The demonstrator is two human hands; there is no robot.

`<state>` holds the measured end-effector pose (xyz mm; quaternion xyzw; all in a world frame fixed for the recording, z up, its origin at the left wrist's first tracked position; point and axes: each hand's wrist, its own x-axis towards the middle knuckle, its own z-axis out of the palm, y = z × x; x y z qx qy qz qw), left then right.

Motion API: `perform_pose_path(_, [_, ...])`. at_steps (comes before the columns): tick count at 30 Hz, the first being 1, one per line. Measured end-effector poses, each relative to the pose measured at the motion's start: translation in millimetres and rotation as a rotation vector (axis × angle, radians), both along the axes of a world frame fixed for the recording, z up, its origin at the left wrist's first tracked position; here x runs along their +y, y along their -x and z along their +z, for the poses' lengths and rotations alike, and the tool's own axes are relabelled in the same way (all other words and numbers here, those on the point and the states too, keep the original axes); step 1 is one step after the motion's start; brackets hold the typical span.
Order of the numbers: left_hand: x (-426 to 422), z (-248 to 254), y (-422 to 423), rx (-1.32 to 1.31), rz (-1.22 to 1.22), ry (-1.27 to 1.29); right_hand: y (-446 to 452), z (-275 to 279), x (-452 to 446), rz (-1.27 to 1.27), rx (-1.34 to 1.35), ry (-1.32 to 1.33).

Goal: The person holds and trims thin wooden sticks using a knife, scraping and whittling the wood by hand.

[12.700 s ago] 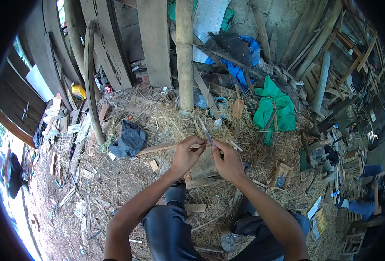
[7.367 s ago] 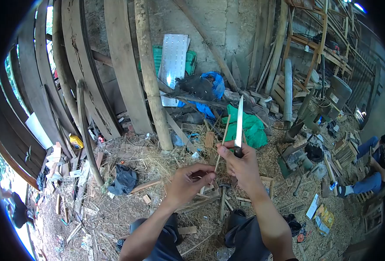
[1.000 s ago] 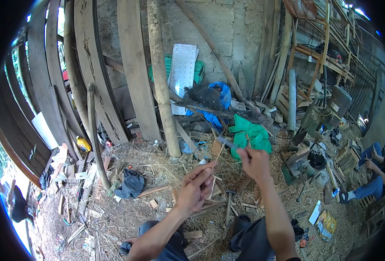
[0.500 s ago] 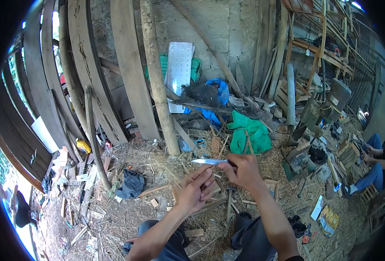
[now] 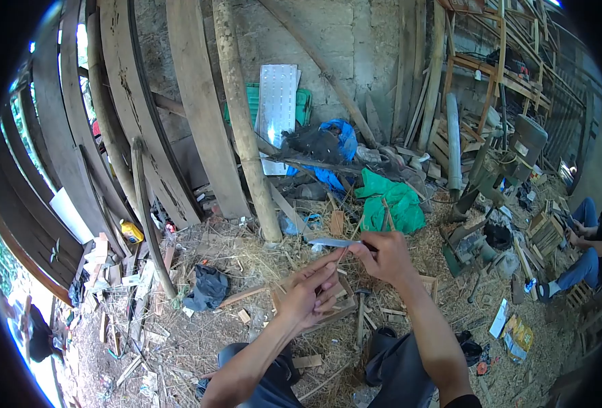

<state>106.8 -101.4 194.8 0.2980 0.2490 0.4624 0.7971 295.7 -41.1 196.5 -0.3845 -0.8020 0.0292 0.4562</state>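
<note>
My right hand (image 5: 388, 257) is closed round the handle of a knife (image 5: 331, 242), whose blade points left just above my other hand's fingers. Pinched in my left hand (image 5: 309, 292) is a thin wooden stick (image 5: 342, 256); its upper end shows beside the blade, and my fingers hide the rest. Both hands are close together over a wooden box frame (image 5: 342, 310) on the ground. A hammer (image 5: 361, 313) lies to the right of this frame.
Ahead are a wooden post (image 5: 243, 129), a green plastic sheet (image 5: 391, 202) and a blue tarp (image 5: 345, 139). A black bag (image 5: 208, 288) lies left on littered ground. A machine (image 5: 512, 160) stands at right, with a seated person (image 5: 590, 248) beyond. Another person (image 5: 39, 333) is far left.
The knife has swung from pointing up, beside the stick, to lying nearly level across it. Since half a second ago, my right hand has moved slightly right. The view has shifted a little.
</note>
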Motion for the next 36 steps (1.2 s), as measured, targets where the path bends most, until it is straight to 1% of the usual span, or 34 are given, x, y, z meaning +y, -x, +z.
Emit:
perform_pose_path(2, [7.5, -4.4, -0.5, -0.022, 0.024, 0.038, -2.7, -1.3, 5.5, -0.019, -0.047, 0.042])
perform_pose_path(4, [6.5, -2.5, -0.1, -0.035, 0.017, 0.032, -0.9, -6.3, 8.4, -0.06, -0.015, -0.066])
perform_pose_path(5, [5.6, -1.5, 0.0, -0.05, 0.009, 0.028, -4.8, -7.0, 12.6, -0.063, -0.013, -0.068])
perform_pose_path(7, [4.5, -1.3, 1.3, -0.028, 0.011, 0.016, -18.3, -3.7, 19.8, -0.188, -0.074, 0.075])
perform_pose_path(9, [4.7, -1.4, 1.5, -0.014, 0.025, 0.002, -14.9, -5.1, 16.5, -0.185, -0.064, 0.04])
perform_pose_path(11, [4.2, -2.0, 0.8, 0.06, 0.063, -0.032, -13.7, -1.8, 15.0, -0.176, -0.054, 0.009])
perform_pose_path(13, [4.8, 0.9, 1.0, 0.047, 0.049, -0.03, -12.2, 0.7, 13.4, -0.136, 0.057, 0.087])
perform_pose_path(16, [2.9, -1.8, 3.6, 0.039, 0.019, -0.05, -14.0, -2.5, 15.3, -0.105, 0.081, 0.049])
perform_pose_path(18, [5.8, -0.9, 1.6, 0.038, 0.012, -0.075, -6.2, 1.5, 10.6, -0.081, 0.056, 0.027])
perform_pose_path(20, [4.0, -0.1, -0.2, 0.08, 0.072, -0.078, -3.4, -3.8, 5.9, -0.072, 0.054, 0.034])
perform_pose_path(22, [7.8, -3.4, -0.7, 0.102, 0.087, -0.085, -6.3, -5.3, 13.0, -0.17, -0.039, 0.08])
perform_pose_path(24, [9.2, -5.0, -1.3, 0.112, 0.112, -0.101, -2.8, -2.0, 7.9, -0.15, -0.059, 0.071])
perform_pose_path(26, [7.8, -6.9, -2.0, 0.245, 0.159, -0.159, 4.2, -1.2, 0.0, -0.136, -0.075, 0.059])
perform_pose_path(27, [9.3, -11.0, -1.2, 0.244, 0.164, -0.163, 9.7, -4.1, -4.6, -0.066, -0.109, -0.015])
perform_pose_path(28, [11.5, -18.1, 0.6, 0.341, 0.211, -0.257, 13.4, -6.6, -6.7, 0.003, -0.141, -0.085])
perform_pose_path(29, [12.6, -22.3, 2.4, 0.442, 0.252, -0.348, 11.1, -11.4, -1.8, 0.01, -0.106, -0.094])
perform_pose_path(30, [10.6, -20.2, 2.8, 0.447, 0.247, -0.343, 4.9, -9.1, 1.7, 0.008, -0.102, -0.088])
perform_pose_path(32, [5.2, -11.9, 0.7, 0.428, 0.297, -0.443, -7.7, 0.7, 8.6, -0.169, -0.079, 0.095])
perform_pose_path(34, [5.7, -12.9, 1.4, 0.452, 0.297, -0.471, -3.0, 3.7, 2.3, -0.165, -0.098, 0.089])
perform_pose_path(36, [7.0, -15.1, 1.0, 0.425, 0.257, -0.409, 8.9, -0.6, -7.7, 0.044, -0.077, 0.006])
